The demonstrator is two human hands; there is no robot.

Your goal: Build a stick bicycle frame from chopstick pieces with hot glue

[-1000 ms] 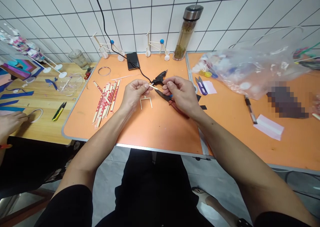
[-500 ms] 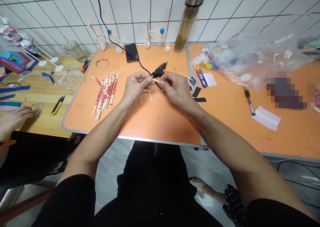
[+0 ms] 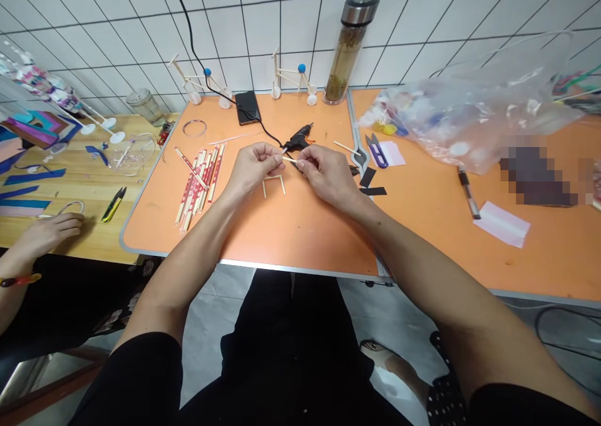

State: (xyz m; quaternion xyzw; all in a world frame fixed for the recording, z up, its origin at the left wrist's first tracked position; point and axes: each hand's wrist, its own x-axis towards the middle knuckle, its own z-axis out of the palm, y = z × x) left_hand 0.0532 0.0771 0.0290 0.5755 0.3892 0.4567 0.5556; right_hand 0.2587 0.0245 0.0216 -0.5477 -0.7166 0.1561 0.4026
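A short, thin wooden stick (image 3: 290, 160) spans the gap between my hands, pinched at both ends. My left hand (image 3: 257, 168) closes thumb and forefinger on its left end. On the right end, the fingers of my right hand (image 3: 323, 171) are shut. Just beyond them lies a black glue gun (image 3: 297, 139) with its cord trailing back. A small three-sided frame of sticks (image 3: 273, 179) rests on the orange table beside my left hand. Paper-wrapped chopsticks (image 3: 197, 185) are heaped to the left.
Two stick models (image 3: 293, 79) with blue balls stand by the wall, near a phone (image 3: 248, 107) and a tall tea bottle (image 3: 348, 54). Purple snips (image 3: 377, 151), black strips (image 3: 373, 191) and a plastic bag (image 3: 436, 116) lie rightward. Another person's hand (image 3: 51, 231) rests at far left.
My hands still pinch the stick in nearly the same place. The view has shifted slightly, and the other person's hand at the left shows further into it.
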